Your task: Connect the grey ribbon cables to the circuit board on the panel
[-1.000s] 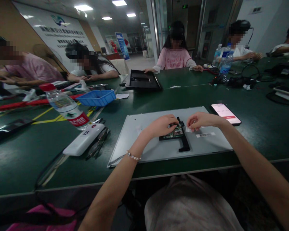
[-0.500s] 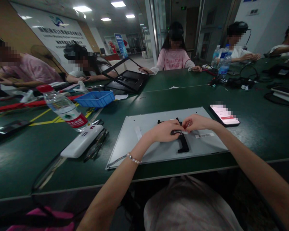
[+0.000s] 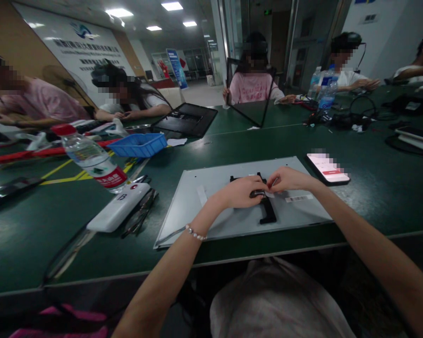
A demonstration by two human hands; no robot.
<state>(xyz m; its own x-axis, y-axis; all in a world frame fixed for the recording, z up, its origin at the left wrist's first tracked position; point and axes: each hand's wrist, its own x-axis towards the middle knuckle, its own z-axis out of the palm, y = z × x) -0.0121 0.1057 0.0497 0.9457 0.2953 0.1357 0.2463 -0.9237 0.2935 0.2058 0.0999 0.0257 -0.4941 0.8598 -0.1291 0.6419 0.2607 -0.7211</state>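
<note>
A grey flat panel (image 3: 204,206) lies face down on the green table (image 3: 38,234) in front of me. A black T-shaped bracket (image 3: 268,211) rests on its middle. My left hand (image 3: 241,193) is closed over a small dark part at the bracket's top. My right hand (image 3: 289,179) pinches the same spot from the right, fingertips meeting the left hand's. What the fingers hold is mostly hidden. A barcode sticker (image 3: 298,198) sits on the panel just right of the bracket.
A lit phone (image 3: 327,168) lies right of the panel. To the left are a white power bank (image 3: 120,207), glasses (image 3: 139,218), a water bottle (image 3: 91,157) and a blue tray (image 3: 139,144). Several people work around the table; one opposite holds up a black frame (image 3: 250,96).
The small circuit board seen on the panel a second ago is now covered by my hands, which have come together over the bracket's top. The person opposite has lifted a black frame upright.
</note>
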